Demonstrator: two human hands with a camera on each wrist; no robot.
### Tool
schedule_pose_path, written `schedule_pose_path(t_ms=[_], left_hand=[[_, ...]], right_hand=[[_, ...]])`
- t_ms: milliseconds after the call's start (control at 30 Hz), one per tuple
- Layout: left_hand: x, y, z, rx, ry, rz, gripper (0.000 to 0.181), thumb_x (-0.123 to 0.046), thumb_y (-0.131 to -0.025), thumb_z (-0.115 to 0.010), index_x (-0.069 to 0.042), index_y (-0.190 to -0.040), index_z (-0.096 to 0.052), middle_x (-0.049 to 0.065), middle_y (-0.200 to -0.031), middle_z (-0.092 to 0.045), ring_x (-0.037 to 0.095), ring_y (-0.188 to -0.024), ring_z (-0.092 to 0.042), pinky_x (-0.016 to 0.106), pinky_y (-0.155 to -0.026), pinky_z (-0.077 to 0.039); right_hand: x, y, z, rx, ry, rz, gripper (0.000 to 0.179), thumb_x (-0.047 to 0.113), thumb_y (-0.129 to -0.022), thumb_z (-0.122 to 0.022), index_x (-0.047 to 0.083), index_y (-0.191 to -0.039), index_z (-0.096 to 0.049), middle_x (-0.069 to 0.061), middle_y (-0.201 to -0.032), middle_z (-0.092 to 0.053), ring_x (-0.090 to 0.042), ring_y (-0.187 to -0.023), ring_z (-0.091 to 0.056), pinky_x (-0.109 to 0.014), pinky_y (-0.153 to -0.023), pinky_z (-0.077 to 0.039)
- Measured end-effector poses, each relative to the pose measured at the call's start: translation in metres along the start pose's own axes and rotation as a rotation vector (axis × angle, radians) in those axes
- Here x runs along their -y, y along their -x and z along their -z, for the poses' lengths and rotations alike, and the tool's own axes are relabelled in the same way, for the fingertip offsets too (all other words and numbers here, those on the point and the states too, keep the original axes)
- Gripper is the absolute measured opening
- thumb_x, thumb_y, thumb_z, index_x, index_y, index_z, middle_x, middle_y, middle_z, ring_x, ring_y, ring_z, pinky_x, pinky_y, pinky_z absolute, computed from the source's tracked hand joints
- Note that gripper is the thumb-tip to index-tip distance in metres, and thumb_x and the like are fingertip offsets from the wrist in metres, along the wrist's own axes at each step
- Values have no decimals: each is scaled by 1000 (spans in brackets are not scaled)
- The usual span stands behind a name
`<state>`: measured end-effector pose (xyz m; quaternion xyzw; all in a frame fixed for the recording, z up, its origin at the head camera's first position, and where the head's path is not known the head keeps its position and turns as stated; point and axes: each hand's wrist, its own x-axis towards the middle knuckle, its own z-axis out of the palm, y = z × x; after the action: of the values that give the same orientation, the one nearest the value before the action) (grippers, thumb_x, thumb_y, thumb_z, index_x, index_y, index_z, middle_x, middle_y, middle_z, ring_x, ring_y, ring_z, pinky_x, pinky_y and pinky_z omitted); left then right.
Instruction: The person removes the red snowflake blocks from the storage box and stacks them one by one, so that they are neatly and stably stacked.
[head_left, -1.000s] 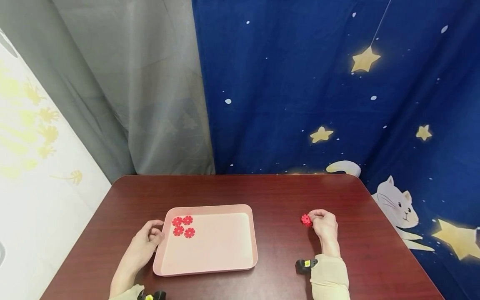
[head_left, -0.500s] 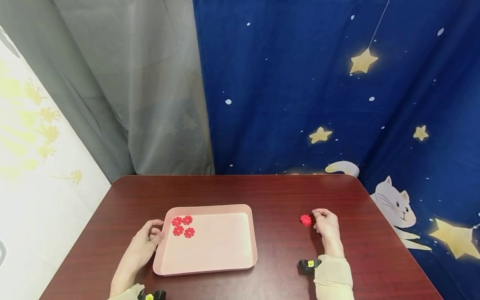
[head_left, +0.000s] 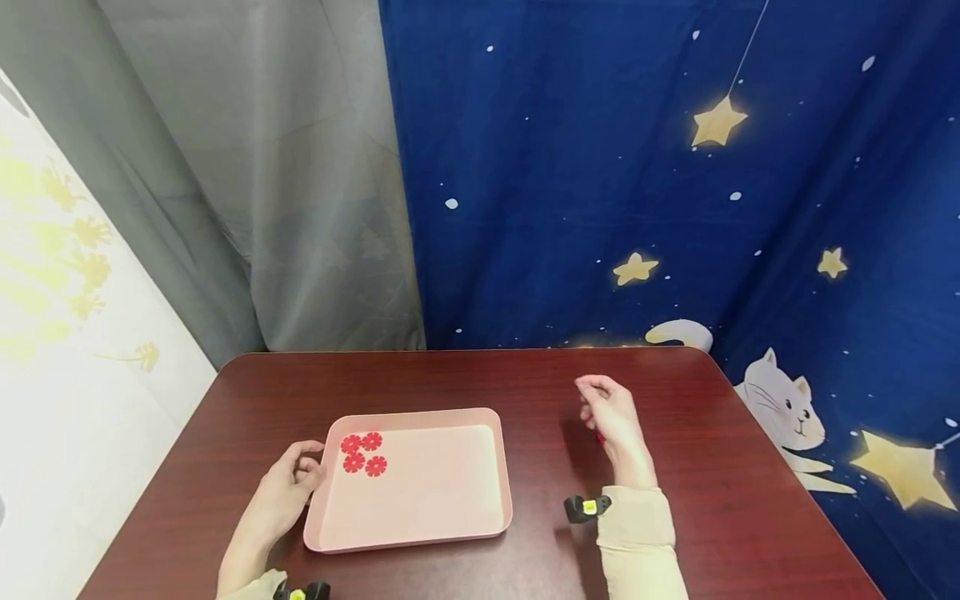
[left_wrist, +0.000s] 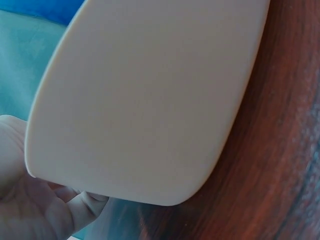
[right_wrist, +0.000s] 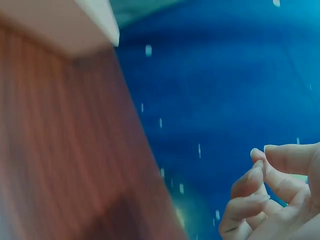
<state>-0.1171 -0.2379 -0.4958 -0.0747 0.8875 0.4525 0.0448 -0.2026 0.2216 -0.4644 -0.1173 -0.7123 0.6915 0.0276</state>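
My left hand [head_left: 279, 492] rests with loosely bent fingers against the left side of a pink tray [head_left: 501, 467]. In the left wrist view, the tray wall [left_wrist: 145, 100] hides part of that hand [left_wrist: 35, 205]. Several red notched, flower-shaped plastic discs [head_left: 376, 466] lie flat at the tray's far left. My right hand [head_left: 611, 417] is raised over the table, right of the tray. The right wrist view shows this hand [right_wrist: 280, 195] with thumb and index tips close together, other fingers loosely curled, and nothing visible between them. A red piece [head_left: 601, 437] shows beside it, mostly hidden.
The dark reddish-brown table [head_left: 540, 517] extends around the tray, with a straight far edge. Behind it hang a grey curtain [head_left: 330, 208] and a blue curtain [head_left: 525, 208] with stars. A white patterned cloth [head_left: 90, 400] hangs at the left.
My right hand has left the small red pile on the right, lifted, and moved left and toward the far edge. My left hand, the tray and its red pieces have stayed put.
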Motion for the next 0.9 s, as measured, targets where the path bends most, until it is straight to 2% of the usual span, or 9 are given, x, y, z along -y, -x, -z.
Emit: schedule_pose_path(t_ms=[200,400,567,700,900], left_hand=[[1,-1,-1,-3,-18,8,39,-8,-98,-54,-2,-135,-43,9,-97,-55,19,-76,-51,28,-61,-42],[1,-1,1,-5,-23,-12,40,-7,-98,-54,-1,-135,-42,10,-97,-55,19,-76,-52,28,-61,-43],[2,1,2,-8,-7,-10,38,-7,-98,-54,-1,-134,-43,10,-97,-55,18,-75,-53,27,-60,-44],[3,1,2,-6,2,-2,38,-6,-97,-55,-1,-134,-44,11,-97,-55,18,-74,-52,27,-60,-43],[2,0,1,-9,-6,-6,39,-8,-97,-55,-2,-134,-44,10,-97,-55,18,-75,-52,27,-61,-42]], right_hand=[[20,7,-54,141,-36,29,20,5,-96,-58,-7,-112,-61,-10,-79,-56,-14,-53,-53,-23,-48,-44],[26,10,-110,289,-34,23,20,3,-95,-58,-7,-112,-61,-14,-81,-60,-15,-54,-57,-25,-52,-49],[18,18,-160,400,-45,-29,20,2,-92,-61,-7,-110,-63,-14,-81,-60,-16,-56,-56,-25,-52,-48],[1,30,-197,477,-54,-95,20,0,-88,-65,-7,-106,-65,-11,-74,-58,-15,-53,-53,-24,-48,-44],[-20,48,-234,497,17,-193,13,1,-87,-67,-1,-100,-69,-10,-72,-60,-14,-51,-50,-24,-47,-41]])
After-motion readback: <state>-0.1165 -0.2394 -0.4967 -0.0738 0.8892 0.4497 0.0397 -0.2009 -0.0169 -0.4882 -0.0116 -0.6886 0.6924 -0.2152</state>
